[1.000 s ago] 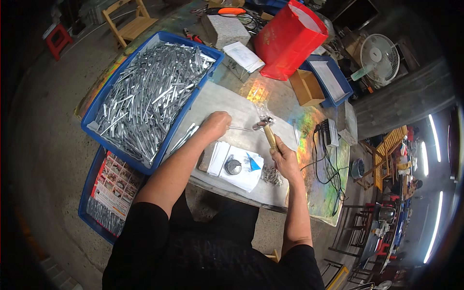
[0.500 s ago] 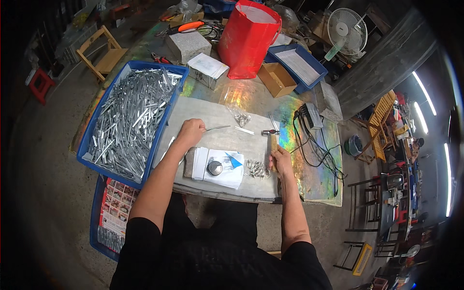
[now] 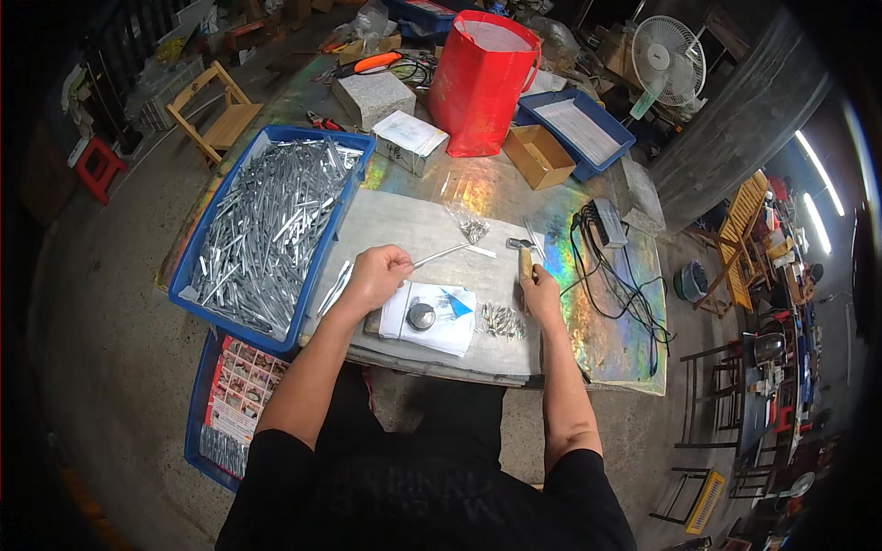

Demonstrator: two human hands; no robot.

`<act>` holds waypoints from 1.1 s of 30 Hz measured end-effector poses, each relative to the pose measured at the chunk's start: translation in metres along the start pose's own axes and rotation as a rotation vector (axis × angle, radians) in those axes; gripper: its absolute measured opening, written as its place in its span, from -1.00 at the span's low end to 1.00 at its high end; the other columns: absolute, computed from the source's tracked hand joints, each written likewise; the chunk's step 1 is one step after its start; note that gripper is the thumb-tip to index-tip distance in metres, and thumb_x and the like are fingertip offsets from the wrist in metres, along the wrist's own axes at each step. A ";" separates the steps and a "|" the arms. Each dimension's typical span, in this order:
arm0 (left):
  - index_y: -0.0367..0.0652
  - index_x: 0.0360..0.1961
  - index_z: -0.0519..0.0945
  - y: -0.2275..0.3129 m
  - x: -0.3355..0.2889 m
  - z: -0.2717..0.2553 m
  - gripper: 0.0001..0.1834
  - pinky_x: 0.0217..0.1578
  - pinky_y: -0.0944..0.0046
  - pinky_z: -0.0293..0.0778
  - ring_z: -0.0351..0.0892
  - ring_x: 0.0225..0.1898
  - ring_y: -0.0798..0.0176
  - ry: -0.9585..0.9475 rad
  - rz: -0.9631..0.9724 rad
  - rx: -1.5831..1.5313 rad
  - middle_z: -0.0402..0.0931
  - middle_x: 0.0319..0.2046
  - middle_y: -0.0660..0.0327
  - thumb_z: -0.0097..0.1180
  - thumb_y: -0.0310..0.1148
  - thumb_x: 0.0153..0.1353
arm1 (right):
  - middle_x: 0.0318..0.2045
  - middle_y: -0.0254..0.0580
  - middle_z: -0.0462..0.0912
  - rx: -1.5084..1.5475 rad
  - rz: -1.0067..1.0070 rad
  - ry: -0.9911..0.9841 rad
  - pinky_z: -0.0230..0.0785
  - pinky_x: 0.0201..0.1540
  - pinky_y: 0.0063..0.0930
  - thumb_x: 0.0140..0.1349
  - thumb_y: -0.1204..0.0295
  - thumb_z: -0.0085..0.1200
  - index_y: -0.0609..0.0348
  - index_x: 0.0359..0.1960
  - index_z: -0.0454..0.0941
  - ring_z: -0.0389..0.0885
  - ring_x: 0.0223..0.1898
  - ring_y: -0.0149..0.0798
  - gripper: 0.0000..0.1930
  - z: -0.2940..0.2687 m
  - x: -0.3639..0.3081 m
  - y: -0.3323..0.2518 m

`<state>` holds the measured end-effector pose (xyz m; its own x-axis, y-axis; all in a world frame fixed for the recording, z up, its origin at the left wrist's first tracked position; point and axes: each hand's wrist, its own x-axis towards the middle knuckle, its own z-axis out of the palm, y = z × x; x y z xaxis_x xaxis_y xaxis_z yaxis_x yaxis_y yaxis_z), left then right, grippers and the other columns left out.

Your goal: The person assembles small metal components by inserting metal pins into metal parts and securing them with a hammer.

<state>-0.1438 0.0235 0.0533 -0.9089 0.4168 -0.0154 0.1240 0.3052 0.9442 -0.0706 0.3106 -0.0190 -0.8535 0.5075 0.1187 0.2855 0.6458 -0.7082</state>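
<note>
My left hand (image 3: pixel 378 277) is closed on the end of a thin metal strip (image 3: pixel 441 255), which slants up to the right. Beneath it, a stack of white paper (image 3: pixel 441 342) lies on a block, topped by a round dark metal piece (image 3: pixel 421 317) and a blue scrap (image 3: pixel 457 303). My right hand (image 3: pixel 542 292) grips a hammer (image 3: pixel 525 262) by its wooden handle, the metal head pointing away from me. Between the paper and that hand is a small pile of short metal pieces (image 3: pixel 501 321). A clear bag (image 3: pixel 473 228) of small metal bits lies beyond.
At left stands a blue tray (image 3: pixel 342 213) heaped with metal strips; another blue tray (image 3: pixel 195 432) sits lower. Stone blocks (image 3: pixel 375 99), a red bag (image 3: pixel 478 87), a cardboard box (image 3: pixel 537 158) and a blue bin (image 3: pixel 621 158) line the far side. Black cables (image 3: pixel 611 275) coil at right.
My left hand has come down and closer to the paper stack, and the strip in it now tilts upward. My right hand keeps hold of the hammer. The view has shifted slightly.
</note>
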 end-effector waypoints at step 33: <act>-0.33 -0.36 0.45 -0.009 -0.106 0.007 -0.82 -0.55 0.54 0.36 0.42 -0.55 0.46 -0.065 -0.087 -0.904 0.44 -0.54 0.23 0.04 -0.44 0.02 | -0.80 -0.45 0.28 0.964 0.203 -0.339 0.02 -0.78 -0.69 0.12 0.32 -0.10 0.21 -0.63 0.37 0.15 -0.81 -0.58 -0.75 0.011 -0.144 -0.122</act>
<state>-0.0461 -0.0171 0.0439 -0.8728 0.4794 -0.0912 -0.3285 -0.4389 0.8364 0.0127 0.1521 0.0427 -0.9486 0.2728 -0.1607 0.0951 -0.2386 -0.9664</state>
